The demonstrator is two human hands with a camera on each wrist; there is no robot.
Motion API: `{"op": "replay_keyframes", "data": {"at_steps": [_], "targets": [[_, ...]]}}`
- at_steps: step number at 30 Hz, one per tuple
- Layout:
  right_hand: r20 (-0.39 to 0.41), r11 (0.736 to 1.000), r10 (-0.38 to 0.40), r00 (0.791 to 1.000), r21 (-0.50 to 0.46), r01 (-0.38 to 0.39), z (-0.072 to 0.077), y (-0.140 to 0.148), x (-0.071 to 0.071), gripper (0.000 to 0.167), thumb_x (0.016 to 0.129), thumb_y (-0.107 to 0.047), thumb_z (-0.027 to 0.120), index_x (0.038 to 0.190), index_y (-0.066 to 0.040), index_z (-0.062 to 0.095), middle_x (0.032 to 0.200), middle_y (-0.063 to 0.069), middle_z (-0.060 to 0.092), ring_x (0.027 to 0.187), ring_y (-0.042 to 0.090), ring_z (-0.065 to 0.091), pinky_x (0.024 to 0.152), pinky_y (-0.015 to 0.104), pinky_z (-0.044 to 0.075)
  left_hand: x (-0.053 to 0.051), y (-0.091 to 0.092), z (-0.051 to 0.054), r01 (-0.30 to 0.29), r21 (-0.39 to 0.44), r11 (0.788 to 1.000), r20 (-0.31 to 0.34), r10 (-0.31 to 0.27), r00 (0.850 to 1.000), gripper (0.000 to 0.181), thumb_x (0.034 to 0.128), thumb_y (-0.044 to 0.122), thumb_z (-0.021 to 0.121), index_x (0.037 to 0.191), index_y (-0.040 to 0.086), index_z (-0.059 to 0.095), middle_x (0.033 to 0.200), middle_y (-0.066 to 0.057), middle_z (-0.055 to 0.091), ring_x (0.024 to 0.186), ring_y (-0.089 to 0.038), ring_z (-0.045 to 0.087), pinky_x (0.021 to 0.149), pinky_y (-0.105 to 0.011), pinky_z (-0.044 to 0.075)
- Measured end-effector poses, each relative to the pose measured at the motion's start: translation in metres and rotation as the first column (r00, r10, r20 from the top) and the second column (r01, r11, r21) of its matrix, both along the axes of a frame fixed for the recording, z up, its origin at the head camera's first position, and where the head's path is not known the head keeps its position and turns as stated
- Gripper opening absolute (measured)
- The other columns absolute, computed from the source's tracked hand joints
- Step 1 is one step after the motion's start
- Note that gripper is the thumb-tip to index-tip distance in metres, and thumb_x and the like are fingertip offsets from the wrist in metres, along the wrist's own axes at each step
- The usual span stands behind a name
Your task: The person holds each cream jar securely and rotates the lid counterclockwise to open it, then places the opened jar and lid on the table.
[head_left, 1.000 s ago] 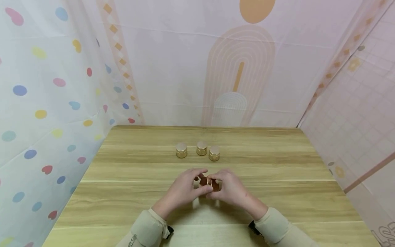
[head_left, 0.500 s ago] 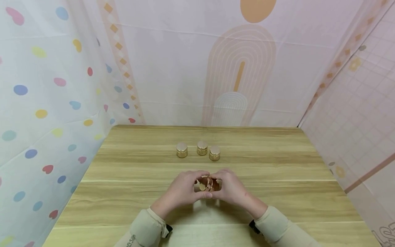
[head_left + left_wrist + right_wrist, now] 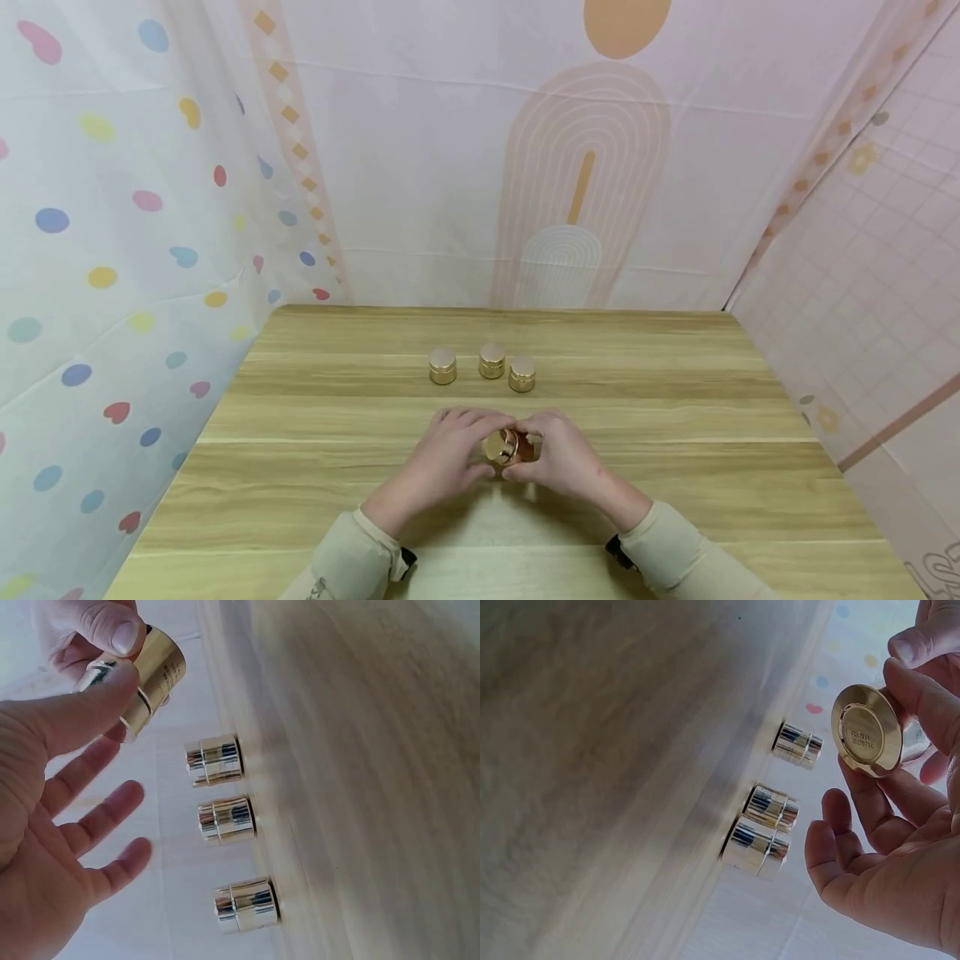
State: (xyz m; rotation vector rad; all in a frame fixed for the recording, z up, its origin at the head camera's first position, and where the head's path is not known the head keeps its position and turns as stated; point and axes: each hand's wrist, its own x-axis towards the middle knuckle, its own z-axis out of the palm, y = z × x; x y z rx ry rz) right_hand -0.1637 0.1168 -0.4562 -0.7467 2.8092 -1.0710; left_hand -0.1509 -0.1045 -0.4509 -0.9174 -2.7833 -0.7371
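Note:
A shiny gold lidded jar (image 3: 501, 447) is held on its side above the table, between the two hands. My right hand (image 3: 558, 454) grips its body with thumb and fingers; in the right wrist view the jar's base (image 3: 864, 736) shows small dark print. My left hand (image 3: 448, 452) is at the lid end. In the left wrist view its thumb lies across the lid (image 3: 135, 716) and a fingertip shows behind it, while the other fingers are spread away from the jar. Part of the jar is covered by the fingers.
Three similar gold jars stand upright beyond the hands: a left one (image 3: 442, 367), a middle one (image 3: 492, 362) and a right one (image 3: 522, 374). The wooden table (image 3: 300, 417) ends at a patterned cloth backdrop (image 3: 420, 183), with more cloth on both sides.
My left thumb and fingers have shifted around the lid, the thumb now lower, so the lid's flat face shows more. My right hand keeps its grip on the jar. The three standing jars are unmoved.

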Motion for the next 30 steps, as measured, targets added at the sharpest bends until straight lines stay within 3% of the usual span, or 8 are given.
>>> {"op": "replay_keyframes", "data": {"at_steps": [4,8,19,26,30], "targets": [[-0.006,1.0,-0.006,1.0,0.006,0.006,0.001,0.0,0.0,0.063,0.073,-0.024,0.099,0.129,-0.008,0.076,0.115,0.004,0.079,0.11,0.02,0.066,0.098,0.042,0.059,0.0,0.002,0.001,0.009,-0.059,0.998,-0.154,-0.018,0.988,0.072,0.0771,0.02,0.095,0.143,0.023,0.066,0.139,-0.001,0.072,0.13,-0.027,0.064,0.114,-0.055,0.048],[-0.012,1.0,-0.005,1.0,0.01,0.005,0.001,-0.001,0.0,0.059,0.074,-0.025,0.099,0.127,-0.012,0.078,0.115,0.001,0.08,0.111,0.018,0.065,0.097,0.04,0.057,0.001,0.002,0.0,0.002,-0.073,0.997,-0.207,-0.017,0.978,0.068,0.0775,0.021,0.094,0.14,0.025,0.068,0.135,0.002,0.074,0.127,-0.023,0.065,0.112,-0.051,0.05],[-0.018,1.0,0.008,1.0,0.014,-0.008,0.0,0.002,-0.002,0.056,0.075,-0.026,0.098,0.126,-0.013,0.079,0.116,0.002,0.081,0.114,0.022,0.066,0.102,0.047,0.056,0.001,0.001,0.001,0.009,-0.082,0.997,-0.129,-0.019,0.991,0.057,0.0893,0.035,0.086,0.142,0.024,0.067,0.132,-0.003,0.074,0.125,-0.025,0.066,0.112,-0.051,0.049],[0.028,1.0,-0.025,0.999,0.015,0.025,-0.002,0.011,-0.009,0.052,0.075,-0.018,0.097,0.122,-0.006,0.078,0.118,0.007,0.08,0.113,0.025,0.07,0.103,0.051,0.058,-0.008,-0.002,0.001,-0.034,-0.044,0.998,-0.064,0.031,0.997,0.049,0.087,0.035,0.089,0.129,0.018,0.07,0.129,-0.006,0.076,0.122,-0.03,0.068,0.112,-0.055,0.049],[0.075,0.998,-0.069,0.995,0.008,0.068,-0.001,0.02,-0.016,0.049,0.076,-0.017,0.096,0.12,-0.006,0.077,0.117,0.009,0.08,0.111,0.025,0.073,0.102,0.052,0.059,-0.017,-0.002,0.0,-0.043,-0.025,0.999,-0.058,0.041,0.997,0.05,0.0866,0.033,0.088,0.13,0.017,0.069,0.127,-0.006,0.077,0.121,-0.031,0.07,0.111,-0.055,0.049]]}}
